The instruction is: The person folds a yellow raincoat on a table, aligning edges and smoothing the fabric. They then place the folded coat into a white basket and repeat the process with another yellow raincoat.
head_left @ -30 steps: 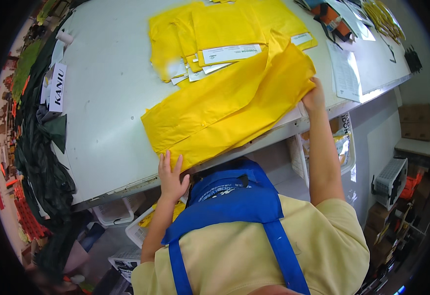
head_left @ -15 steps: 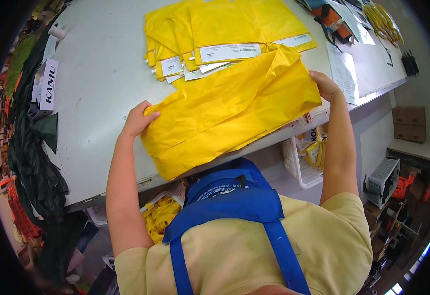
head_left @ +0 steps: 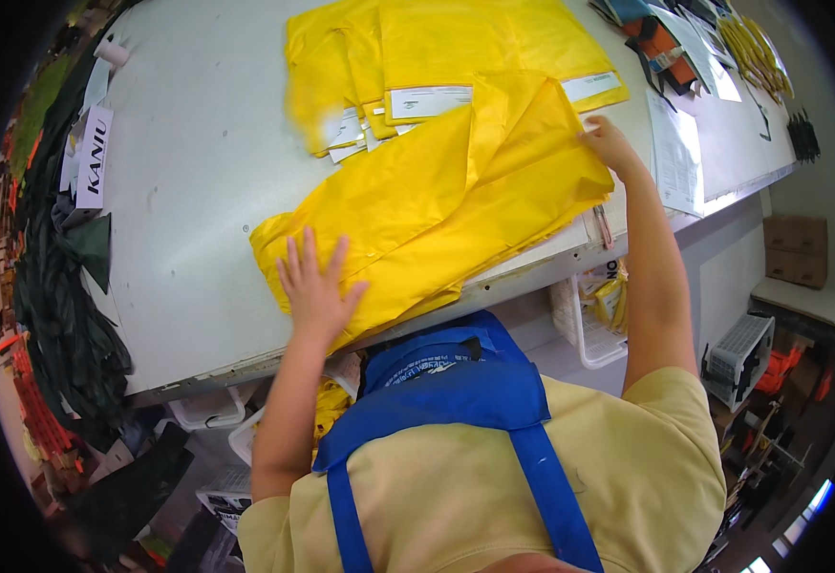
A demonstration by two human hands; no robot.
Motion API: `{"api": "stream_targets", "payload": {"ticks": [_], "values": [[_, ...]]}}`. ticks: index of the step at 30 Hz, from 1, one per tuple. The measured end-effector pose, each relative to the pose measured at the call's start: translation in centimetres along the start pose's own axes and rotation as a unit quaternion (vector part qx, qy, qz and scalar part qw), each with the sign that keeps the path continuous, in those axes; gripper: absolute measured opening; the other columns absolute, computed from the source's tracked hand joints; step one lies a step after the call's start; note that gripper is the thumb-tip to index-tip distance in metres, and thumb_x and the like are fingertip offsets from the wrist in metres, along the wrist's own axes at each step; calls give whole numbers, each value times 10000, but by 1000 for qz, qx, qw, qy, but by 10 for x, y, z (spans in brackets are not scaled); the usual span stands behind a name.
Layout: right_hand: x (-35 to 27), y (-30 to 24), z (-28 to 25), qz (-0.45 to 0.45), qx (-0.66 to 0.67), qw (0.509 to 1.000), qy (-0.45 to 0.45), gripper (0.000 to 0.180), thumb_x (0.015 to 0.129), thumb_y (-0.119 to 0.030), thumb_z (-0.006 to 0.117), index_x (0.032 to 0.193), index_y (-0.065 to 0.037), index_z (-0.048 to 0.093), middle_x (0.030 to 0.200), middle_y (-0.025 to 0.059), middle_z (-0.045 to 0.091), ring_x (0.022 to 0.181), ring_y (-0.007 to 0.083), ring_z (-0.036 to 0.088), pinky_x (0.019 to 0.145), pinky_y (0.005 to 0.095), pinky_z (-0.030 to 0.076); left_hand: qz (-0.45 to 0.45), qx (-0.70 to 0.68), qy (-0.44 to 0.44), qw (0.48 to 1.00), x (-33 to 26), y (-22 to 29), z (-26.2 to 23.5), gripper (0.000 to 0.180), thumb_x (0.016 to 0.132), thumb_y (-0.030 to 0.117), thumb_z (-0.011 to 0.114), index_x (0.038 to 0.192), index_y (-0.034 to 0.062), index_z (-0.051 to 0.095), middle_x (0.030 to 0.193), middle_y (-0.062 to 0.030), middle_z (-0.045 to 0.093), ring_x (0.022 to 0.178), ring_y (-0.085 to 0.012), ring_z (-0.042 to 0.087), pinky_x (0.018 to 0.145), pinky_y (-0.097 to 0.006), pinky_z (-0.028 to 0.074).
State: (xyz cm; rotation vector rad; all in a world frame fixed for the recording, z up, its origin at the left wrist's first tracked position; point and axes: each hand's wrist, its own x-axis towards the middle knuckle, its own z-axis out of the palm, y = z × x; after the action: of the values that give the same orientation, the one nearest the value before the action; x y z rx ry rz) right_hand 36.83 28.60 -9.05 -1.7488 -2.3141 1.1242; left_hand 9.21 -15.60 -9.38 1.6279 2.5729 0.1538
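Note:
A folded yellow garment of smooth coated fabric (head_left: 437,210) lies aslant on the white table (head_left: 183,191), its near edge along the table's front edge. My left hand (head_left: 320,291) rests flat on its left part, fingers spread. At the garment's right end, my right hand (head_left: 610,148) is closed, pinching its edge. Just beyond, several folded yellow garments (head_left: 456,43) are laid in overlapping piles with white printed cards (head_left: 429,101) at their near edges. The nearer garment partly covers these cards.
Dark green fabric strips (head_left: 69,315) hang over the left edge beside a white box (head_left: 93,158). Printed sheets (head_left: 675,153) and an orange-and-black pouch (head_left: 661,55) lie at right. Below the table are a white basket (head_left: 601,349) and cartons (head_left: 795,250).
My left hand has let go of the garment's left edge and moved right and nearer, now flat on top. The garment has settled flatter. My right hand has shifted slightly left and away.

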Motion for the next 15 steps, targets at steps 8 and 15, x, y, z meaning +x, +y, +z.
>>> {"api": "stream_targets", "payload": {"ticks": [8,15], "values": [[-64,-94,129,-288,-140,914,249,780,772,-174,665,1409,-47,234,1356,277,341,1235,371,402,930,436,442,8,-4,1,1000,-5,21,24,622,796,476,607,1370,337,413,1518,-96,187,1397,-377,95,1095,-572,36],[-67,-29,74,-33,264,926,269,720,775,38,558,1386,-29,184,1163,181,457,909,217,598,720,257,509,16,-19,26,999,-7,14,37,629,787,447,620,1366,309,420,1510,-101,206,1390,-382,122,1099,-567,53]]}}
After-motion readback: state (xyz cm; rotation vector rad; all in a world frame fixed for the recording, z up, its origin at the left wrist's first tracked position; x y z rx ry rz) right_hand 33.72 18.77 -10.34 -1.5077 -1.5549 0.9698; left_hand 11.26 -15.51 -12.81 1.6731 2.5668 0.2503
